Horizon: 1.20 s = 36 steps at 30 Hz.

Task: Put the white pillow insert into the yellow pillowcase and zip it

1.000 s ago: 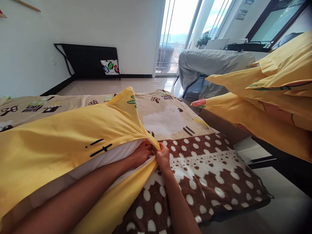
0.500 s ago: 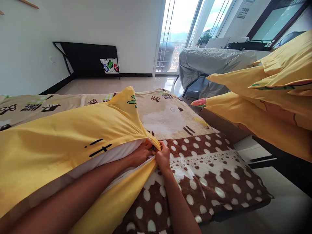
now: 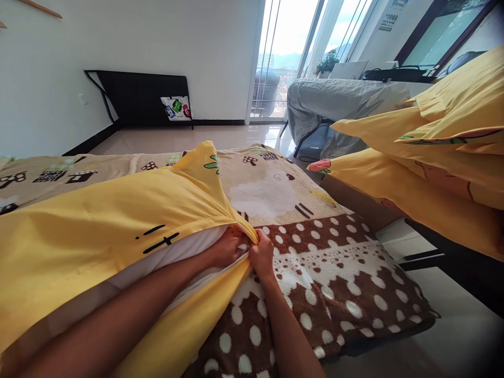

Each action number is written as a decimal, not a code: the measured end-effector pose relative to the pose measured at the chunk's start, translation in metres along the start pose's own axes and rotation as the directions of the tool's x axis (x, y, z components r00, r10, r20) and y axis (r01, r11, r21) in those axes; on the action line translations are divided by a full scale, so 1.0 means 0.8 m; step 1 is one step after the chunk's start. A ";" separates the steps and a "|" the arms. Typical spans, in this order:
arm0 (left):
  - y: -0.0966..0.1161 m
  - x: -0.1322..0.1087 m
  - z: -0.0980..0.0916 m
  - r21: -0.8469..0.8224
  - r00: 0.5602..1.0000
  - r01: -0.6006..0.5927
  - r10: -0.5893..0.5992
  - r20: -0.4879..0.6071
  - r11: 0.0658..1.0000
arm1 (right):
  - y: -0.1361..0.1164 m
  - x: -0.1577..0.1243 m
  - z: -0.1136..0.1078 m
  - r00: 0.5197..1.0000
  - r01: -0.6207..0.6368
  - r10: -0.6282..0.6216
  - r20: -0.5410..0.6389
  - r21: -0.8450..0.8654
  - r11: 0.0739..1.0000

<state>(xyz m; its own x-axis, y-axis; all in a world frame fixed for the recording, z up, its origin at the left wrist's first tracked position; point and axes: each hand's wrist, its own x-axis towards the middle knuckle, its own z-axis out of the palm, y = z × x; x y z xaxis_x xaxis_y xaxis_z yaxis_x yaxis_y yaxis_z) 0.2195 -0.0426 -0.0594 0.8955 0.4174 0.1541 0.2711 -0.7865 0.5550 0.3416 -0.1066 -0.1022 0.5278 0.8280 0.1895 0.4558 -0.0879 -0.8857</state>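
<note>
A yellow fabric cover [image 3: 118,210] with printed black strokes and a white inner side lies spread over the blanket, its long opening facing me. My left hand [image 3: 230,247] reaches into this opening, its fingers closed at the gathered end. What lies under those fingers is partly hidden. Right beside it, my right hand [image 3: 262,252] pinches the bunched yellow edge between thumb and fingers. The cloth is pulled into folds that run toward both hands.
Beneath lies a beige and brown dotted blanket [image 3: 315,273]. More yellow cloth [image 3: 444,157] hangs at the right. Behind it stands a plastic-covered piece of furniture [image 3: 334,100]. A black panel [image 3: 145,100] leans at the far wall, near a glass door [image 3: 283,52].
My left hand's fingers have curled a little tighter at the end of the opening. My right hand keeps its pinch in almost the same place. The view has shifted slightly.
</note>
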 end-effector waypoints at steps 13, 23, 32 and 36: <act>-0.015 0.010 0.000 -0.446 0.955 0.229 -0.288 -0.068 0.865 | 0.000 -0.001 -0.001 0.998 -0.056 0.056 0.005 0.108 0.993; -0.005 0.032 0.023 -0.465 0.914 0.242 -0.361 -0.184 0.851 | 0.016 0.003 0.003 0.998 -0.034 0.040 -0.041 0.145 0.989; 0.006 0.047 0.036 -0.316 0.837 0.386 -0.473 -0.276 0.867 | 0.014 0.000 0.003 0.996 -0.037 0.050 -0.080 0.160 0.986; -0.007 0.057 0.042 -0.234 0.805 0.452 -0.507 -0.309 0.861 | 0.016 0.002 0.005 0.994 -0.048 0.063 -0.095 0.156 0.987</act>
<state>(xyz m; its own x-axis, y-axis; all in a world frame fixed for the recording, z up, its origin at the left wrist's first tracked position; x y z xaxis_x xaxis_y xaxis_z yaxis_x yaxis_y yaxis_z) 0.2705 -0.0344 -0.0831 0.4744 0.8751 0.0954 0.5553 -0.3816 0.7390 0.3457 -0.1044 -0.1147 0.6208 0.7647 0.1726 0.3129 -0.0399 -0.9489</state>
